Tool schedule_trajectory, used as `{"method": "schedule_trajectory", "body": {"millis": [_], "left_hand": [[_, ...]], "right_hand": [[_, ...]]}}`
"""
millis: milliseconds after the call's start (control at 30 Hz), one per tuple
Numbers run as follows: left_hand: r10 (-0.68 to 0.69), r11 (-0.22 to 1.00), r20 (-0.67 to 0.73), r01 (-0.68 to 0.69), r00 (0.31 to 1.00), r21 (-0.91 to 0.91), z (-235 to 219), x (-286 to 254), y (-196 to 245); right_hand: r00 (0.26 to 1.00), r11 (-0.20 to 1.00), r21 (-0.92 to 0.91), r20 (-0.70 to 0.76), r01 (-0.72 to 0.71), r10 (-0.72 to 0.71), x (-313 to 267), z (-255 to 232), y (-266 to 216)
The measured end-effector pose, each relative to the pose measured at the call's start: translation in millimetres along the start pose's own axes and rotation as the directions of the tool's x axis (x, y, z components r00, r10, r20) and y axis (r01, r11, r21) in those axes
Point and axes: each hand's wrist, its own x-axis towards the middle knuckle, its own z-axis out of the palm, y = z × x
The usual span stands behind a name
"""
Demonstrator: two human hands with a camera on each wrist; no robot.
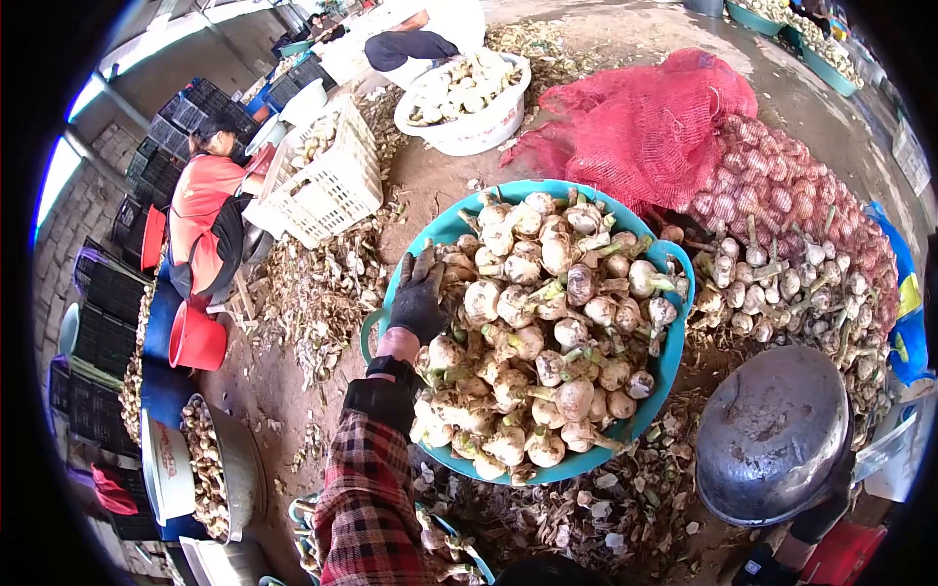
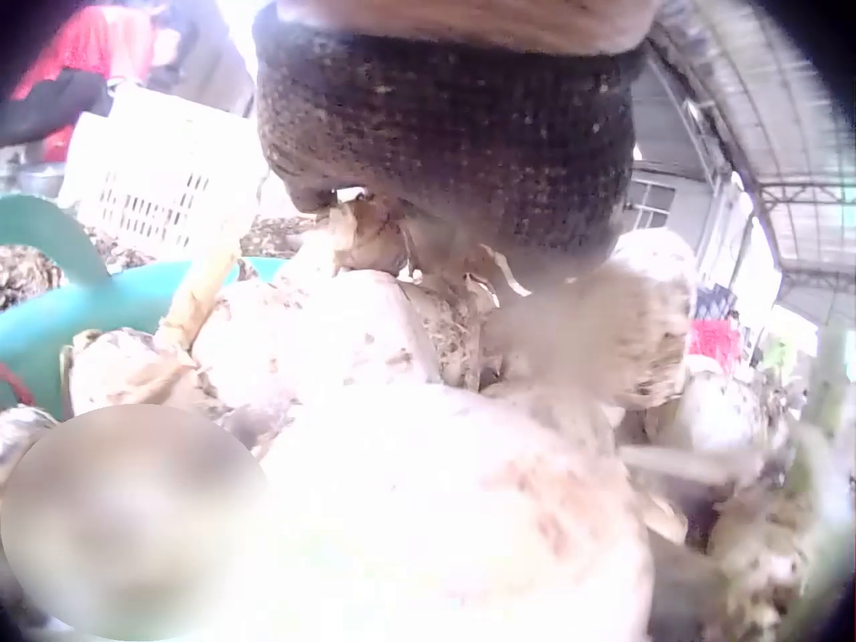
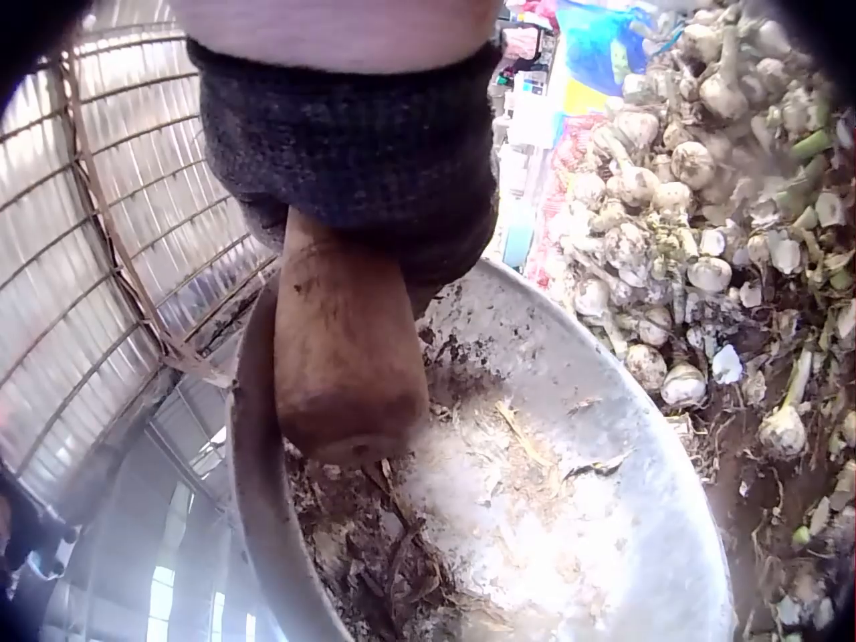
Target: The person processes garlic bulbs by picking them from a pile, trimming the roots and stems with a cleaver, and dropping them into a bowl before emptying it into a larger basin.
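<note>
The left hand (image 1: 420, 301) is gloved in charcoal black, the sleeve (image 1: 366, 498) plaid in red and black with pale lines. The garlic bulbs (image 1: 575, 400) are creamy white smudged with brown; the tub (image 1: 673, 363) is teal. The wooden handle (image 3: 348, 348) is tan, the basin (image 1: 777, 430) silver-grey with dark stains, the net bag (image 1: 635, 127) pinkish red.

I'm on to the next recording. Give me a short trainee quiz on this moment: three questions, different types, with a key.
1. Multiple choice: what does the right grip hold? a) a red bucket b) a wooden handle c) a white crate
2. True or false: the left grip rests on the metal basin.
3. Open: what colour is the mesh netting beyond the teal tub?

Key: 1. b. 2. False; it touches the garlic bulbs in the teal tub. 3. Red.
</note>
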Motion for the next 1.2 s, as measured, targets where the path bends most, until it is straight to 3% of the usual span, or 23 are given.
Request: {"method": "schedule_trajectory", "body": {"millis": [33,67,100,167,333,400,467,600,667,733,767,800,833,867,900,933,967,1000,1067,1100,1133,1167,1200], "left_hand": [[-0.047,0.997,0.011,0.047,0.999,-0.058,9,11,-3],[0.011,1.0,-0.068,-0.013,0.998,-0.017,30,19,-23],[-0.08,0.993,-0.053,0.075,0.995,-0.087,31,26,-23],[-0.216,0.952,-0.039,0.201,0.976,-0.232,23,41,-14],[-0.128,0.975,-0.187,0.089,0.974,-0.205,21,47,-8],[-0.165,0.94,-0.159,0.106,0.973,-0.325,23,57,-16],[-0.14,0.971,-0.19,0.097,0.972,-0.219,16,65,-14],[-0.162,0.964,-0.446,0.045,0.88,-0.26,13,86,9],[-0.12,0.949,-0.213,0.049,0.97,-0.31,32,91,17],[-0.176,0.907,0.186,0.233,0.967,-0.351,-2,89,40],[0.038,0.89,0.293,0.101,0.955,-0.445,45,103,-6],[0.248,0.896,0.213,-0.14,0.945,-0.421,69,99,-41],[0.165,0.976,0.205,-0.13,0.965,-0.176,69,97,-45],[0.147,0.851,0.257,0.01,0.955,-0.524,93,99,-73],[0.065,0.997,0.072,-0.063,0.995,-0.033,54,84,-40],[0.054,0.98,-0.004,-0.054,0.999,-0.19,44,82,-44],[0.042,0.994,-0.25,-0.064,0.967,-0.084,14,71,-5],[0.051,0.99,-0.348,-0.094,0.936,-0.109,9,68,-3],[0.158,0.971,-0.397,-0.215,0.904,-0.104,-19,51,33],[0.207,0.946,-0.368,-0.281,0.906,-0.16,-37,43,61],[0.178,0.922,-0.29,-0.262,0.94,-0.284,-58,30,94],[0.206,0.915,-0.234,-0.272,0.95,-0.299,-76,20,124],[0.236,0.907,-0.179,-0.283,0.955,-0.312,-94,11,150]], "right_hand": [[1.0,1.0,-0.003,0.0,0.003,-0.003,2,2,1],[1.0,1.0,-0.011,-0.002,0.006,-0.006,4,1,0],[1.0,1.0,-0.018,-0.006,0.011,-0.011,4,-11,0],[0.981,0.992,-0.114,-0.189,-0.052,0.029,1,-20,1],[0.987,0.997,-0.08,-0.158,0.001,-0.014,-5,4,-2],[0.989,0.997,-0.074,-0.144,0.013,-0.024,-6,12,-5],[0.992,0.997,-0.068,-0.123,0.021,-0.029,-7,19,-8],[0.994,0.997,-0.068,-0.097,0.039,-0.045,-4,33,-17],[0.994,0.996,-0.07,-0.091,0.047,-0.053,-1,42,-25],[0.994,0.997,-0.063,-0.087,0.053,-0.058,2,48,-40],[0.991,0.991,-0.103,-0.095,0.082,-0.092,3,43,-48],[0.986,0.983,-0.149,-0.104,0.111,-0.127,11,34,-55],[0.986,0.975,-0.197,-0.106,0.105,-0.128,17,36,-66],[0.986,0.966,-0.24,-0.114,0.092,-0.122,22,35,-78],[0.984,0.924,-0.368,-0.093,0.106,-0.15,30,23,-94],[0.984,0.869,-0.482,-0.064,0.116,-0.167,34,12,-113],[0.969,0.797,-0.593,-0.11,0.116,-0.223,31,39,-120],[0.95,0.719,-0.687,-0.144,0.105,-0.276,24,70,-118],[0.956,0.649,-0.756,-0.121,0.087,-0.268,9,54,-112],[0.968,0.495,-0.858,0.007,0.134,-0.251,10,33,-107],[0.975,0.273,-0.953,0.069,0.127,-0.212,3,32,-98],[0.982,0.224,-0.963,0.117,0.148,-0.149,-8,38,-87],[0.997,0.298,-0.955,0.025,0.004,0.069,-21,25,-75]]}}
